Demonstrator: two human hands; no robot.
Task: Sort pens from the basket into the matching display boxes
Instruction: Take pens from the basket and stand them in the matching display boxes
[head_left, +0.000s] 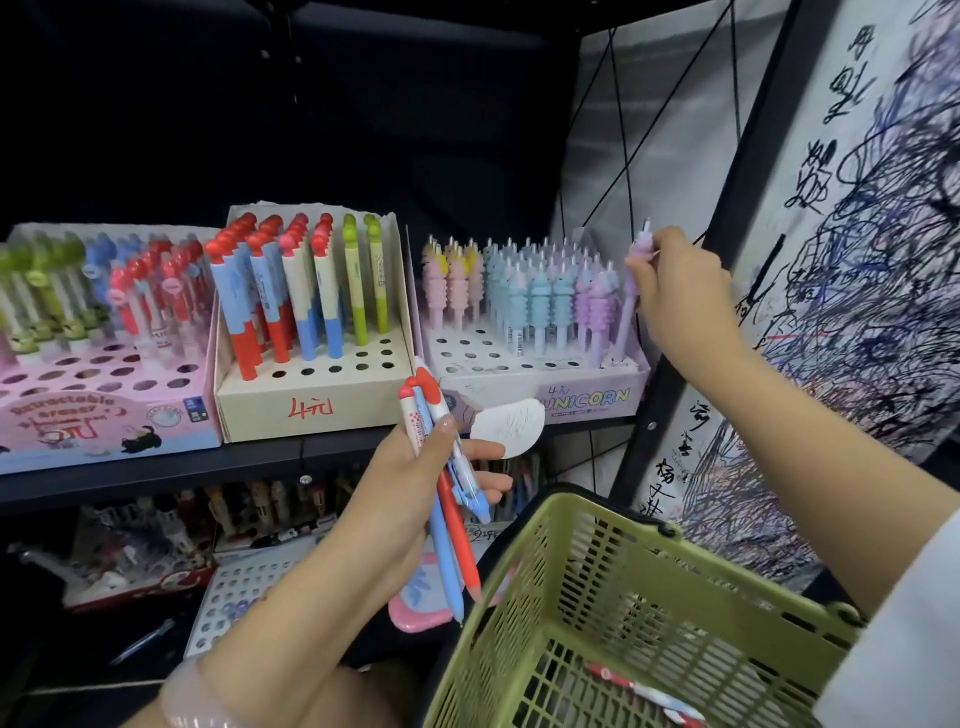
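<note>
Two hands are working at once: the right hand (675, 283) is pinching a purple unicorn pen (631, 296) near its soft, ridged top, steering it down at the right edge of the unicorn box (540, 387). The left hand (410, 483) is clutching a bundle of red and blue pens (447, 499) mid-barrel; light, stiff, probably slick plastic. More pens are lying in the green basket (639, 613) below the shelf (208, 467).
</note>
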